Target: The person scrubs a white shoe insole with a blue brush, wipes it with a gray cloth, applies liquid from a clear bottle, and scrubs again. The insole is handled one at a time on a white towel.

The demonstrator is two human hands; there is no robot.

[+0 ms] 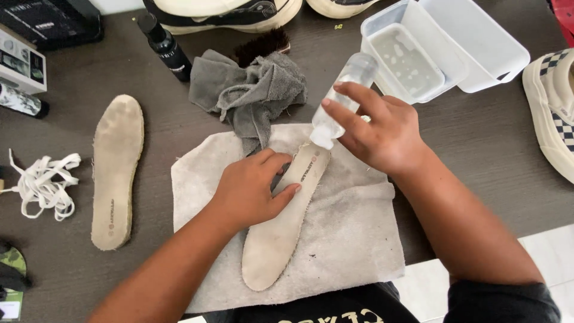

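A beige shoe insole [276, 239] lies on a light cloth [353, 239] spread over the dark table. My left hand [254, 188] presses down on the insole's upper half, fingers curled over its edge. My right hand [379, 131] grips a clear plastic bottle [347, 90], tipped so that its cap end points down at the heel of the insole.
A second insole [116, 170] lies to the left beside white laces [42, 182]. A crumpled grey towel [251, 93], a brush [263, 45] and a black bottle [167, 48] are behind. A clear tub with liquid [406, 60] stands at the back right, a checkered shoe [556, 113] far right.
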